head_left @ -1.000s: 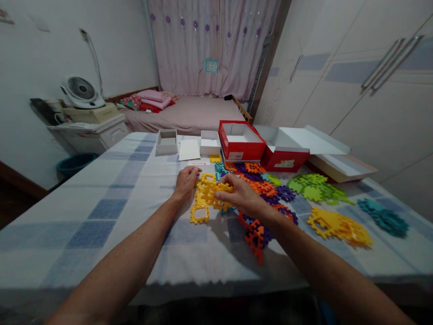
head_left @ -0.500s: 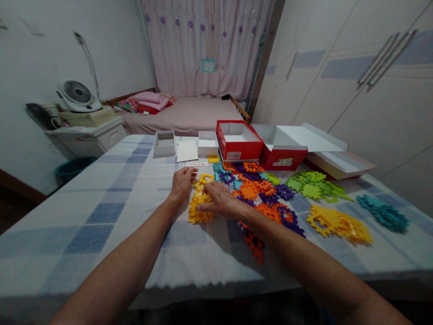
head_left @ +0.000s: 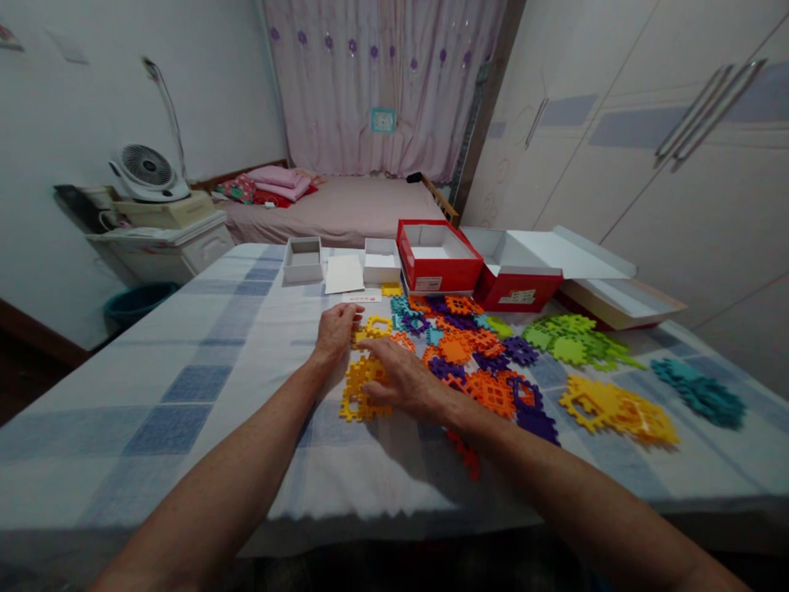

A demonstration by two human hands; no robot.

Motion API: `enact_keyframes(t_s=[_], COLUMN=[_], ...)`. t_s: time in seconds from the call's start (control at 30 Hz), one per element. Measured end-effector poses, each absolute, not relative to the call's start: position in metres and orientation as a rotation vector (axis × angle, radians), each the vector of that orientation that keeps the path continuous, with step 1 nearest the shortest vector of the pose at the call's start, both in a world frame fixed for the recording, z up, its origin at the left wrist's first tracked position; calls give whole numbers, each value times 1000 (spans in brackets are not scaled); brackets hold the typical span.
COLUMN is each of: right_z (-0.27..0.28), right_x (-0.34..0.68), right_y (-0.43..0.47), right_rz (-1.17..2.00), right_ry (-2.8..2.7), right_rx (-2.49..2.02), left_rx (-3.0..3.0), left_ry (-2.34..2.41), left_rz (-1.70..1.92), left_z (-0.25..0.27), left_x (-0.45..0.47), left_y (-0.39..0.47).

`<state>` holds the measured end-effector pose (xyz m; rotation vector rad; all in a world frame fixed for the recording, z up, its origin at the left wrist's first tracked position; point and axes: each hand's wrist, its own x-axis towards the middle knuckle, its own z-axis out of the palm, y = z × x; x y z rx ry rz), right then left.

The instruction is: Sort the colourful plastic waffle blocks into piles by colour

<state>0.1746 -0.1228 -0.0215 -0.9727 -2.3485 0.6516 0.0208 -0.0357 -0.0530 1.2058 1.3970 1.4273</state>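
Observation:
Several yellow interlocking plastic tiles with toothed edges lie between my hands; the nearest yellow tile (head_left: 356,390) is a square lattice on the tablecloth. My left hand (head_left: 336,330) rests at the left side of the farther yellow tile (head_left: 378,324), its fingers loosely bent and the tips at that tile's edge. Reaching in from the right, my right hand (head_left: 403,376) is over the yellow tiles, thumb and fingers spread apart. Its thumb touches the nearest tile, and its palm hides part of the yellow tiles. Whether the two tiles are joined I cannot tell.
Orange and purple tiles (head_left: 490,390) are heaped to the right. Beyond lie green tiles (head_left: 567,339), more yellow tiles (head_left: 620,409) and teal tiles (head_left: 696,391). A red box (head_left: 440,271), an open lidded box (head_left: 518,288) and small white boxes (head_left: 303,267) stand at the back.
The nearest yellow tile has come slightly towards me and lies flatter. My right hand has shifted a little nearer, its fingers wider apart; my left hand has hardly moved.

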Motion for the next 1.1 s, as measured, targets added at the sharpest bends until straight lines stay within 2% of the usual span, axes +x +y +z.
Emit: enact_keyframes(t_s=[0.17,0.33,0.53,0.9,1.1], right_z=[-9,6,24,10,0], right_x=[181,194,249,431,488], right_y=[-130,-139,-149,-207,-208], right_rz=[777,774,871,346,463], right_ry=[-2249,-2100,-1808,-1303,-1035], right_rx=[-910,-976,-1119,-1839,-1808], left_rx=[1211,1226,1233,1250,1240], left_ry=[1419,1436,1457,1515,1539], left_rz=[1420,1419,1371,1290,1272], left_z=[-55,-55,-52,-52,-54], left_x=[21,21,20,18,15], left_y=[-34,-35,-38,-38,-36])
